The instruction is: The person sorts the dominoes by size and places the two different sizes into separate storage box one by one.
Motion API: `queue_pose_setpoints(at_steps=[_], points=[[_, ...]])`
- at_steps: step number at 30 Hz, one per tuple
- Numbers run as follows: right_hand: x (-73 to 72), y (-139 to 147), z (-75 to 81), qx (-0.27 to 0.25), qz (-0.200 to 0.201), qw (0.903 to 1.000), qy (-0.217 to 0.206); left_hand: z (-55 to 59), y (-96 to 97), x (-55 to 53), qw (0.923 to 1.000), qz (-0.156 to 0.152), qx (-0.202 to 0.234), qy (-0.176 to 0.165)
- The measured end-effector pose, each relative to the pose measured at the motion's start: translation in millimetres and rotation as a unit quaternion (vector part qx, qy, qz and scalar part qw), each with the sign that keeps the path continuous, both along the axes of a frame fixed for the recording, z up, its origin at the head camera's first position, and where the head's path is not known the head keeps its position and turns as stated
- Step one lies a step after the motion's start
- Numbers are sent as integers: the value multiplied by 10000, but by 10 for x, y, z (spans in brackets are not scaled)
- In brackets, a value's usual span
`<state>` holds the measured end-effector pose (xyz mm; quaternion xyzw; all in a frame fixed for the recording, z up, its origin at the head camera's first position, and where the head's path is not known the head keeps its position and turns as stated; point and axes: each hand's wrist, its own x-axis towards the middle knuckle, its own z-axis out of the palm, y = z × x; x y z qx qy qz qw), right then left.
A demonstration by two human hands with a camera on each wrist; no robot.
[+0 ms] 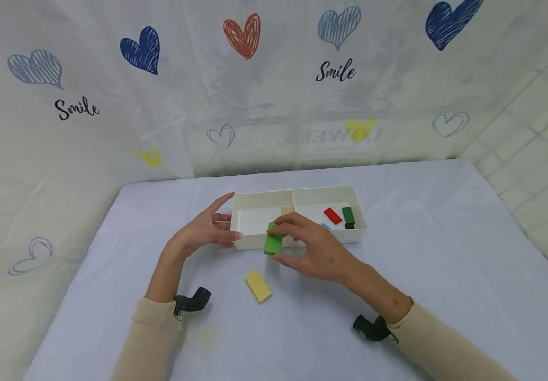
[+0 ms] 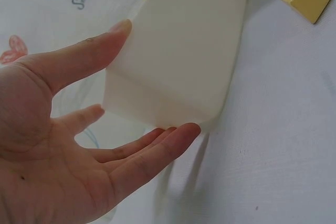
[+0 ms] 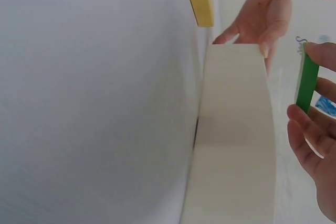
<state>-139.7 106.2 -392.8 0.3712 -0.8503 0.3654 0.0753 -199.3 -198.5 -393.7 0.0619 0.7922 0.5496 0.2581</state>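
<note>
My right hand [image 1: 319, 248] pinches a green block [image 1: 274, 243] between thumb and fingers, held over the front wall of a white two-compartment box [image 1: 259, 242]. In the right wrist view the green block [image 3: 307, 83] is upright, its flat face turned sideways. At the box's left end is my left hand [image 1: 204, 228], its fingers mostly straight. The left wrist view has that thumb and the fingertips against the box [image 2: 178, 51]. On the cloth in front of the box lies a yellow block [image 1: 258, 287].
Inside the right compartment are a red block [image 1: 333, 215], a dark green block [image 1: 348, 215], a black piece [image 1: 349, 226] and a bit of blue [image 1: 326, 226]. A tan block [image 1: 286, 210] sits by the divider, partly hidden by my right hand. White cloth [image 1: 445, 238] covers the table.
</note>
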Motion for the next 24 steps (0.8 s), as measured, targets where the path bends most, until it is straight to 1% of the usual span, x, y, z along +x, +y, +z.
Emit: queue_pose_setpoints(at_steps=[4,7,24], points=[[-21,-6,20,86,-168,9998,99,-5,-2,-1,10000,-10,7,-5],[-28,-6,25,104,-215,9997,113,-2,-1,-1,10000,-6,5,-11],[-99,-7,-4,82,-340,9994,-47,0,5,-4,10000,37,-74,-5]])
